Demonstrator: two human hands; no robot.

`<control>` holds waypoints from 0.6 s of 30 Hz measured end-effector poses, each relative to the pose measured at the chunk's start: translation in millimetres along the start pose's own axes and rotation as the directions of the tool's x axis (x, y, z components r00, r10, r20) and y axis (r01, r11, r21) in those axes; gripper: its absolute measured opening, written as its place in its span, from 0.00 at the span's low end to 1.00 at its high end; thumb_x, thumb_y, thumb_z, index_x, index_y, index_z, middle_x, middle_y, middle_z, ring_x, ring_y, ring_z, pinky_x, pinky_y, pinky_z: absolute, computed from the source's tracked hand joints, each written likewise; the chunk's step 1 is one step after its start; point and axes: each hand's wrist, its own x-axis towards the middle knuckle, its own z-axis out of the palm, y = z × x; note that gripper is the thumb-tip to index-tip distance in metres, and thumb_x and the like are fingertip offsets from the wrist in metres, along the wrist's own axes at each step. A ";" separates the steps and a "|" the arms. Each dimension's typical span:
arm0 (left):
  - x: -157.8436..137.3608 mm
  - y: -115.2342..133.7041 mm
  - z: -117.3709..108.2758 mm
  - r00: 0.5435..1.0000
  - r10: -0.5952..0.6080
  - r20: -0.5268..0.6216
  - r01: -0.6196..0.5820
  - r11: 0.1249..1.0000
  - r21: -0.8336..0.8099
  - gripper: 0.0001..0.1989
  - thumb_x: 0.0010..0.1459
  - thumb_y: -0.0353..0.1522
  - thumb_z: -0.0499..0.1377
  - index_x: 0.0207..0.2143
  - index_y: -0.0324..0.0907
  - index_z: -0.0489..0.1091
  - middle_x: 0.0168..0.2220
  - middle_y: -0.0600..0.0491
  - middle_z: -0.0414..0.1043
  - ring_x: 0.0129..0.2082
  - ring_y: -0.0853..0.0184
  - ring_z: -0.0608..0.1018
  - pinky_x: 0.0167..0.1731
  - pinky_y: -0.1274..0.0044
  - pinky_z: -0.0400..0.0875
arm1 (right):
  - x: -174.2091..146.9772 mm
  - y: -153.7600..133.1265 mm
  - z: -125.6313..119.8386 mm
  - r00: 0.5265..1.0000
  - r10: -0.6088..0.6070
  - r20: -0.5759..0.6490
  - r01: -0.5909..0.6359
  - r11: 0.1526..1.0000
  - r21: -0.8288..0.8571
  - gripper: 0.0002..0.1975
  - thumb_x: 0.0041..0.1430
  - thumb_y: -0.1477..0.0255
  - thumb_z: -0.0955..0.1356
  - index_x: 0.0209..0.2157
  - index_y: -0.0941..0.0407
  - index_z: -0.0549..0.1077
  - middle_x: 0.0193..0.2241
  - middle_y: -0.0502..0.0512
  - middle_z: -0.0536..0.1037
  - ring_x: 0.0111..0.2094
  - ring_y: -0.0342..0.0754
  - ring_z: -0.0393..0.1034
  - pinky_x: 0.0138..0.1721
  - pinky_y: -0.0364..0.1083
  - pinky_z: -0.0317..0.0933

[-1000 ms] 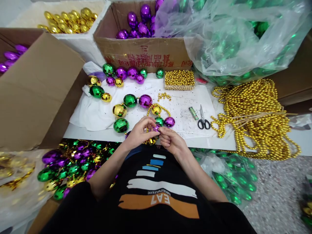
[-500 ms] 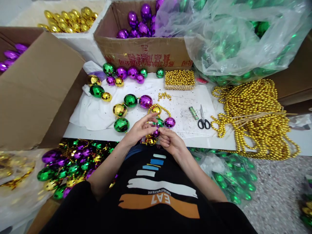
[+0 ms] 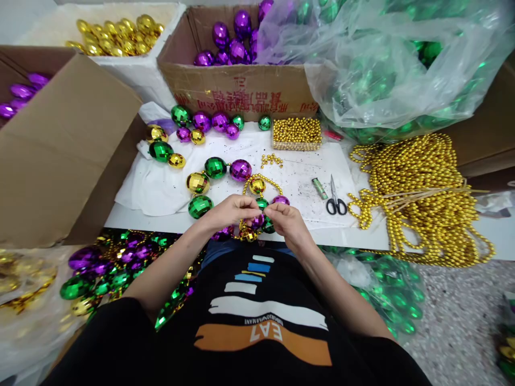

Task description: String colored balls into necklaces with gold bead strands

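My left hand [image 3: 238, 211] and my right hand [image 3: 285, 219] are closed in pinches, fingertips almost meeting over the front edge of the table. Between them runs a thin string [image 3: 262, 210], hardly visible now. Directly behind and under the fingers lies a necklace of large faceted balls: a green ball [image 3: 215, 167], a purple ball [image 3: 240, 170], a gold ball [image 3: 257, 186] and others. A strand of small gold beads [image 3: 263, 176] curves round part of it. My fingers partly hide the balls nearest me.
Scissors [image 3: 335, 201] and a green lighter [image 3: 319, 188] lie right of my hands, near bundled gold bead strands [image 3: 414, 193]. Behind stand a box of small gold beads [image 3: 296, 134], a carton [image 3: 241, 88] of purple balls and a plastic bag [image 3: 386, 69]. Another carton [image 3: 68, 145] stands left.
My left hand's spread fingers have closed into a pinch, and the loop of string around them has gone. Both hands are now level, fingertips close together.
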 end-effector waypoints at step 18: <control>11.0 -6.7 8.8 0.947 0.183 -0.264 -0.252 0.932 -0.259 0.11 0.49 0.33 0.67 0.27 0.38 0.68 0.33 0.52 0.76 0.21 0.76 0.71 0.24 0.80 0.67 | -7.8 -1.6 3.1 0.829 -0.557 -0.040 0.457 0.718 -0.525 0.04 0.60 0.69 0.69 0.34 0.52 0.78 0.30 0.52 0.70 0.30 0.45 0.62 0.33 0.44 0.54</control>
